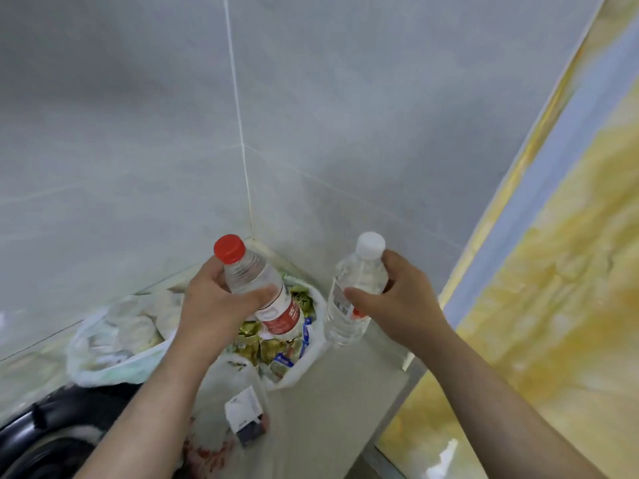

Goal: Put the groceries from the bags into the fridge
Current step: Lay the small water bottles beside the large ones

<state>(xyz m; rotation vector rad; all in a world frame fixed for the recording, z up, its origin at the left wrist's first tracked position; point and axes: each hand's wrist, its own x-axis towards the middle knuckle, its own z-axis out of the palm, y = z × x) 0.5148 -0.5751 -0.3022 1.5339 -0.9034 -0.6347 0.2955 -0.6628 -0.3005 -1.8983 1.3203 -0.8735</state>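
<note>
Leftmost, a white plastic bag (103, 344) of pale, blurred items, perhaps dumplings, sits in a tiled corner. Beside it, the left hand (214, 305) curls around a clear red-capped bottle (280, 316), held tilted above an open snack bag (318, 344) of green and gold packets. Further right, the right hand (397, 299) grips a clear white-capped bottle (361, 271) below its neck, just beside that bag. A yellow marbled surface (553, 305) fills the right edge.

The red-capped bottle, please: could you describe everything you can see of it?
The red-capped bottle is clear plastic, with a red screw cap and a red-and-white label round its lower half. Capped, it tilts with the cap up and leftward, above a white bag of packets. The left hand grips its upper body; whether its base touches the packets is unclear.
</note>
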